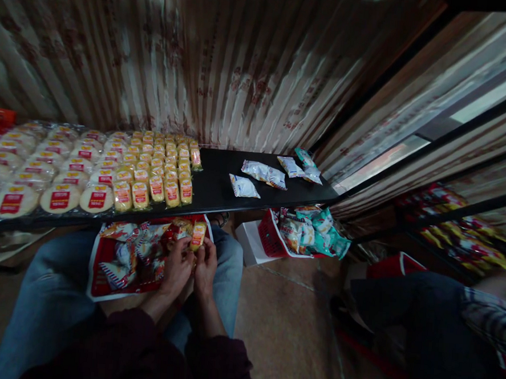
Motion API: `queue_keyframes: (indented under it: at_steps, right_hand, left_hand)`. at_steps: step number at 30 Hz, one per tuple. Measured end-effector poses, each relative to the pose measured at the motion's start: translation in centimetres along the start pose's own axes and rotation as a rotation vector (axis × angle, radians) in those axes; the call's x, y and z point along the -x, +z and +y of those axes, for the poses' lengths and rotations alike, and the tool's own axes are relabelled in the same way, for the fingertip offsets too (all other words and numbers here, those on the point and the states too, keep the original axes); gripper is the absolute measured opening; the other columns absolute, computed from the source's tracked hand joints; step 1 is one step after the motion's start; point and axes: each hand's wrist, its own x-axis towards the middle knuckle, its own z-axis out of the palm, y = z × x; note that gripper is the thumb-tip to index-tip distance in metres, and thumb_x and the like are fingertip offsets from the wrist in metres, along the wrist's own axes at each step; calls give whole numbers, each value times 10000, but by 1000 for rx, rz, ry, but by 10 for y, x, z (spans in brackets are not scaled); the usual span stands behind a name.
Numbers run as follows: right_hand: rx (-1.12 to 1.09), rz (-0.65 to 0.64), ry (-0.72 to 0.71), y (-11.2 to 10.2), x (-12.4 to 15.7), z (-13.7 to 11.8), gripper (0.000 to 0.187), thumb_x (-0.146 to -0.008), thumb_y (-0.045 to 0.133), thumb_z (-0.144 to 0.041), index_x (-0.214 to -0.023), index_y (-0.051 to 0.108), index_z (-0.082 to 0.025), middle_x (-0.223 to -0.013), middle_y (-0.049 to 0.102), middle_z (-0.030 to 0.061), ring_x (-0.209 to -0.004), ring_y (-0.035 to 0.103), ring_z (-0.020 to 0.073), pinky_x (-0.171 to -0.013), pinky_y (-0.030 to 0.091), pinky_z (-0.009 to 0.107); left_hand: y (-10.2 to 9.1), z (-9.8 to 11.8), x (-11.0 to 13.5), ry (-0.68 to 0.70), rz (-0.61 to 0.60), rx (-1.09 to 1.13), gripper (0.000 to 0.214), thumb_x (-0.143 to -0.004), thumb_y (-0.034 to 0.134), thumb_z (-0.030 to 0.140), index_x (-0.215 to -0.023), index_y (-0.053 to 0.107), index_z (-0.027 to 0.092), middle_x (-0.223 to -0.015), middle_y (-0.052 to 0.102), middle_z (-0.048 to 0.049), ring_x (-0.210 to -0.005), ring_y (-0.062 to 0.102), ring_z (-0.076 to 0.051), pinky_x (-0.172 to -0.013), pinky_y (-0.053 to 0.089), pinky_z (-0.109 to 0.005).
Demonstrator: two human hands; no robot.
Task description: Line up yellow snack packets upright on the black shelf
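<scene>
Yellow and red-labelled, a small wrapped snack bar (198,235) is pinched in the right hand (206,265), above a white-rimmed red basket (95,268) on the lap; the left hand (176,269) curls beside the bar (its grip I cannot tell). Beyond, similar yellow packs (140,194) and round crackers (60,198) line a black shelf (212,190).
</scene>
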Motion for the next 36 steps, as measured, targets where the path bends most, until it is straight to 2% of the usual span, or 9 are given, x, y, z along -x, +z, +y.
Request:
queue_keyframes:
  at_steps: [4,10,13,17,20,25,31,36]
  right_hand:
    - [-24,20,2,1,0,-5,298,-827,506,-343,-1070,574,-185,-1073,666,78,-978,628,191,-897,499,329]
    - [-11,-16,-3,3,3,1,309,-798,571,-320,-1071,589,-175,-1062,671,81,-955,643,195,-863,519,323]
    - [57,-57,-71,2,7,0,255,-800,548,-271,-1026,631,-185,-1050,679,71,-969,635,195,-871,508,323]
    - [124,-82,-188,3,12,-5,230,-811,513,-233,-976,670,-204,-997,682,63,-970,625,195,-903,488,341]
    - [124,-111,-245,3,13,-6,219,-827,493,-223,-932,684,-204,-970,681,65,-951,629,193,-896,492,345]
    - [130,-104,-281,1,13,-5,219,-828,488,-213,-931,681,-202,-967,683,67,-954,627,193,-905,488,351]
    - [140,-85,-255,-1,17,-10,240,-821,476,-219,-964,665,-186,-977,683,70,-954,628,191,-896,492,344]
    - [130,-84,-263,-2,19,-13,228,-836,486,-247,-955,671,-186,-970,691,69,-954,632,189,-905,488,339]
  left_hand:
    - [3,3,-2,27,-20,-1,249,-767,585,221,-1014,611,200,-1085,667,-89,-1015,617,-203,-974,437,-371]
    - [1,-9,-7,-72,23,68,314,-738,641,358,-997,603,186,-1093,667,-105,-1000,631,-223,-943,452,-364]
    - [-3,-16,-7,-116,75,36,337,-724,625,365,-1004,606,178,-1072,675,-111,-1028,626,-248,-943,446,-374]
    - [-7,-17,-7,-164,71,14,364,-704,612,414,-989,620,189,-985,694,-94,-979,643,-268,-881,470,-377]
    - [-8,-15,-8,-160,85,43,376,-657,639,421,-943,629,177,-1015,680,-109,-969,638,-269,-872,471,-376]
    - [-7,-14,-8,-214,106,157,334,-633,652,391,-881,652,167,-940,688,-85,-941,640,-247,-878,464,-376]
    - [-10,-3,-4,-308,32,388,319,-589,651,359,-832,637,152,-807,696,-50,-843,665,-215,-790,493,-338]
    - [-9,5,1,-350,46,486,243,-605,628,335,-769,622,156,-722,694,-58,-781,685,-221,-754,521,-351]
